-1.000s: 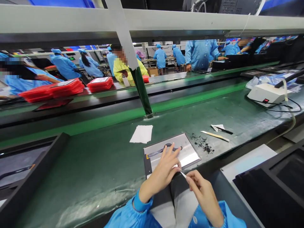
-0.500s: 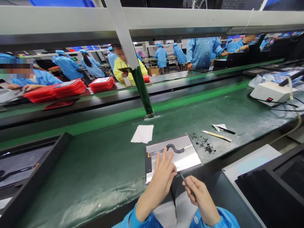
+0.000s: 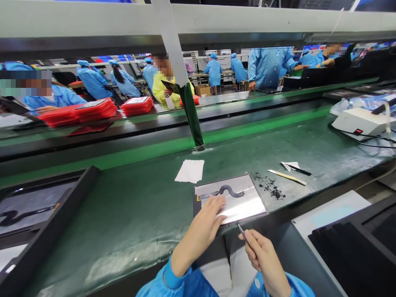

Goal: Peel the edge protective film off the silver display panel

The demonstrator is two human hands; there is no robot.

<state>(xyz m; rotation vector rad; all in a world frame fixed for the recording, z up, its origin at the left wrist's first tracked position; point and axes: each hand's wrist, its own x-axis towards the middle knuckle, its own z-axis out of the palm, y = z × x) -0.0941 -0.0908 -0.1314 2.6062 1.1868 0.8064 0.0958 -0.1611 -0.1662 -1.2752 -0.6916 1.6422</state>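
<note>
A flat display panel (image 3: 247, 204) with a silvery back lies at the bench's near edge. A curved black ribbon cable (image 3: 228, 189) runs across it. My left hand (image 3: 202, 220) rests on the panel's left part, fingers stretched out and thumb apart, covering the near left corner. In my right hand (image 3: 261, 253) are slim dark tweezers (image 3: 243, 233), pinched between thumb and fingers. Their tip is at the panel's near edge, a little right of my left thumb; whether it touches the edge I cannot tell.
Black scraps (image 3: 274, 190), a cream-handled blade (image 3: 287, 177) and a black pen-like tool (image 3: 300, 169) lie right of the panel. White paper sheets (image 3: 189, 171) lie behind it. A black tray (image 3: 78, 194) holds another panel at left. A white device (image 3: 355, 121) stands far right.
My left hand has drawn back from the tweezers' tip, its thumb now apart from it and its fingers lower on the panel. The right hand still holds the tweezers. The view has shifted slightly.
</note>
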